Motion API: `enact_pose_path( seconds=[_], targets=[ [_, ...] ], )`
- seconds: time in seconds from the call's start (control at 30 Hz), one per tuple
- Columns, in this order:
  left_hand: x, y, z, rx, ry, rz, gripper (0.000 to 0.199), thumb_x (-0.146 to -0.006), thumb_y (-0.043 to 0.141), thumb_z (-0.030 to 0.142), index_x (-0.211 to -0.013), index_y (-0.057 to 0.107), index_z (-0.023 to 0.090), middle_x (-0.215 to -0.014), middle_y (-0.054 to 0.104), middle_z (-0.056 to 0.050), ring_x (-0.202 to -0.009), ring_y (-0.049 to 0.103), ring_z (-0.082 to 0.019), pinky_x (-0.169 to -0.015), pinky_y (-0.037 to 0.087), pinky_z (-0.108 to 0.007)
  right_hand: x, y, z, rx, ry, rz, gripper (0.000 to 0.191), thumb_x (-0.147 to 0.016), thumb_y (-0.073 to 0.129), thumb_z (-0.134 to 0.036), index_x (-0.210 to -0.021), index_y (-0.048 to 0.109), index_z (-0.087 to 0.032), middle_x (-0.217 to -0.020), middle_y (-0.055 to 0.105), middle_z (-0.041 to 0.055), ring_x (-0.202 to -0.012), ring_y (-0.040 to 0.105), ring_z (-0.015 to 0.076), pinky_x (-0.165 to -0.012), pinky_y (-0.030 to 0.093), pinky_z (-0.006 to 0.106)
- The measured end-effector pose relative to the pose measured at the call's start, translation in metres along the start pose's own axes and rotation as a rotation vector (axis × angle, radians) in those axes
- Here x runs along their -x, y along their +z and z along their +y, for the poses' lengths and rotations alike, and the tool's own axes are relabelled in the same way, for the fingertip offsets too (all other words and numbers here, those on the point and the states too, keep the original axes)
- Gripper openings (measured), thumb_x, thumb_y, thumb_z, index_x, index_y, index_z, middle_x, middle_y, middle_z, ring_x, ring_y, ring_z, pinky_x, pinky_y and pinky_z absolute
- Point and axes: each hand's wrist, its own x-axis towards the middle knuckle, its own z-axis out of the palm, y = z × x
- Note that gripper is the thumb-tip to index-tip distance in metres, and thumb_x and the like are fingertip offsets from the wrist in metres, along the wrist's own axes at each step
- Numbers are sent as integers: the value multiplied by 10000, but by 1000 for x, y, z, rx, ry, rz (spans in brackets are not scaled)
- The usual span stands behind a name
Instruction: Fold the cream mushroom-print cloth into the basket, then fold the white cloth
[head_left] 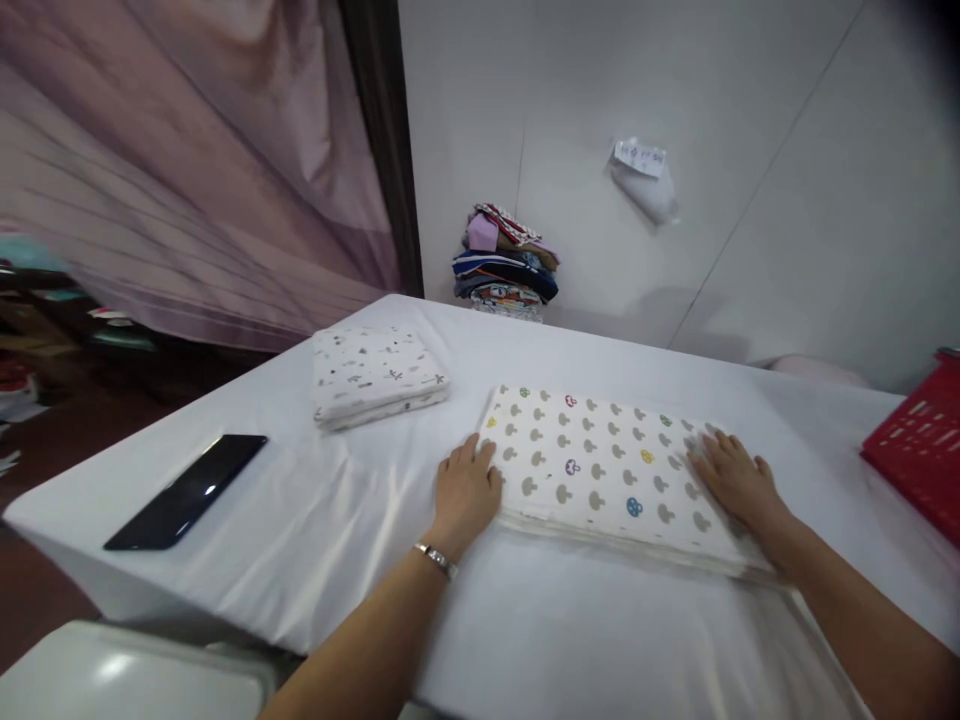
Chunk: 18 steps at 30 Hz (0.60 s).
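A folded white cloth with grey and coloured mushroom prints [600, 465] lies flat in front of me on the table. My left hand [466, 490], with a bracelet at the wrist, rests at the cloth's left edge, fingers touching it and not wrapped round it. On the right end of the same cloth my right hand [735, 480] lies palm down with its fingers spread. Farther left sits a second folded white cloth with small grey prints [379, 370], apart from both hands.
A white sheet covers the table [352, 520]. On its left lies a dark glossy flat panel [191, 490]. A red basket [922, 440] stands at the right edge. Folded clothes [506, 260] are stacked beyond the far edge, and a white chair [127, 675] stands at the near left.
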Motion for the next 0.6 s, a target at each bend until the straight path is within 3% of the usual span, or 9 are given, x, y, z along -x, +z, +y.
enact_pose_path(
  seconds=[0.07,0.2,0.47,0.6],
  targets=[
    [1,0,0,11,7,1,402,-840,403,238,-1224,521,232,-1398,411,-82,-1207,419,-240,-967,331,-400,9,0,-3,-10,-20,26,545,-895,253,-475,-1347,397,-206,-1472,291,85,-1356,222,277,-1037,264,556],
    [1,1,0,9,3,11,391,-834,410,227,-1207,526,248,-1393,417,-67,-1202,421,-238,-967,331,-401,26,7,-6,-55,-3,-67,571,-891,211,-480,-1358,390,-204,-1468,304,65,-1359,232,235,-1051,270,507],
    [4,-8,-7,111,-15,-46,420,-853,432,276,-1266,479,221,-1406,400,-92,-1251,393,-239,-998,324,-390,28,-3,-14,-80,35,-120,599,-889,183,-482,-1377,368,-188,-1487,259,49,-1370,203,209,-1073,237,488],
    [-1,-16,11,97,27,14,477,-878,413,353,-1320,407,175,-1448,326,-134,-1311,317,-253,-1042,274,-412,28,-3,-15,-93,37,-104,594,-888,190,-486,-1364,386,-190,-1482,271,54,-1368,208,216,-1070,239,494]
  ],
)
